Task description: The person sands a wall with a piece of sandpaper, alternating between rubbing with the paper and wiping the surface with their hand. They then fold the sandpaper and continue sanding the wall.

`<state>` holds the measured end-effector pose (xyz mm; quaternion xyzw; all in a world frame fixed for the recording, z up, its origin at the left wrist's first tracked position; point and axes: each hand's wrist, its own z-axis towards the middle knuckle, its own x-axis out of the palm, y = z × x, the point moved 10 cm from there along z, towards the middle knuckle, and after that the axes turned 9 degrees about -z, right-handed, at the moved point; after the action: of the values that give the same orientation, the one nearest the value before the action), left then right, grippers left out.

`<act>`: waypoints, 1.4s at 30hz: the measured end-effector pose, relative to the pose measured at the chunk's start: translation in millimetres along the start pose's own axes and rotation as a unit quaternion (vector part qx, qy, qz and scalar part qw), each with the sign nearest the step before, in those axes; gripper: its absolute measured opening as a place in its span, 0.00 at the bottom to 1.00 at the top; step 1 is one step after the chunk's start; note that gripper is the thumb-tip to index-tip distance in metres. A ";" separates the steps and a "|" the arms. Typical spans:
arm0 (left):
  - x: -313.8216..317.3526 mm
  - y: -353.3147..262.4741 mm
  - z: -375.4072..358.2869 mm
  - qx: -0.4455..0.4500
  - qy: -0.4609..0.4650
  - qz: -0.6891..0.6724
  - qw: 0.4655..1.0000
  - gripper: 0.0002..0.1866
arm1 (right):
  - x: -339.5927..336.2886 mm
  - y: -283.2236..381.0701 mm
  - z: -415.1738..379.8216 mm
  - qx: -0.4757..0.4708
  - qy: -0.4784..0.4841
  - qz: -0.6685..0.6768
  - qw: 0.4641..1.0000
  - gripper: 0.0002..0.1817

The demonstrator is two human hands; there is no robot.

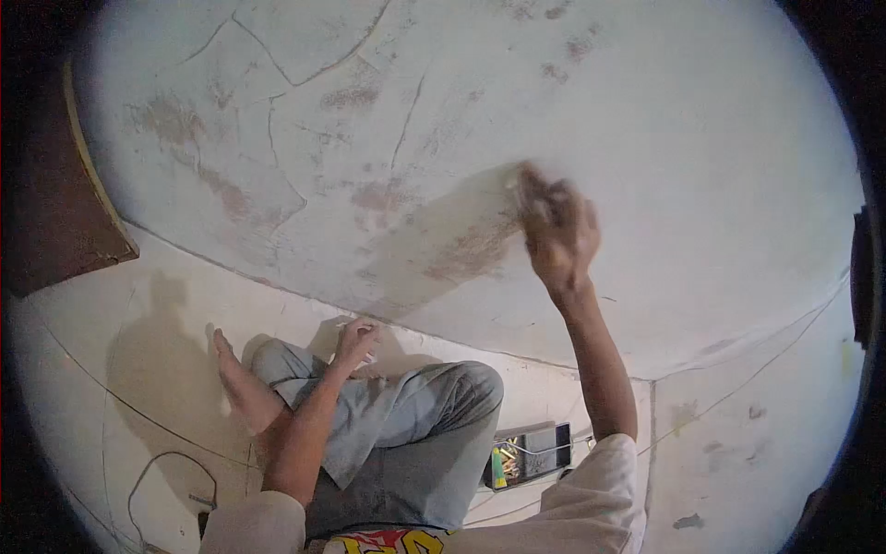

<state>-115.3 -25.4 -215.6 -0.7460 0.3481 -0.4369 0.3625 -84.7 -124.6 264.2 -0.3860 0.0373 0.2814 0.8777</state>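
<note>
My right hand [561,226] is raised against the white wall [701,166], its fingers curled and smeared by motion. What it holds, if anything, I cannot make out. Brown scuffed patches and thin crack-like lines mark the wall to its left. Lower down, near the wall's bottom edge, my left hand [355,342] has its fingers pinched together, with small white pieces showing at the fingertips and under the palm. That forearm passes over my folded legs in grey trousers [406,415].
Beside my right knee lies a dark tray [531,454] of small coloured sticks, with a pale cable across it. A brown wooden panel [65,185] stands at the left. Thin cords [138,399] and a dark cable loop [171,457] lie on the pale floor.
</note>
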 end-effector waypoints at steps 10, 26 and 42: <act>-2.1 -10.0 -5.5 -0.004 -0.005 0.040 0.999 0.15 | -15.0 -1.7 15.8 0.007 -0.014 -0.021 1.000 0.16; -0.2 -5.3 -1.2 0.031 0.015 0.054 0.998 0.14 | -25.7 -25.6 33.2 0.057 -0.001 -0.072 0.996 0.17; 0.8 -18.1 -14.7 0.009 -0.013 0.083 0.996 0.13 | -10.4 -28.0 28.9 0.131 0.092 0.037 0.986 0.23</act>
<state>-124.7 -20.6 -194.8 -0.7167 0.4005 -0.3988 0.4084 -83.2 -124.6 305.7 -0.2902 0.1690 0.2697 0.9025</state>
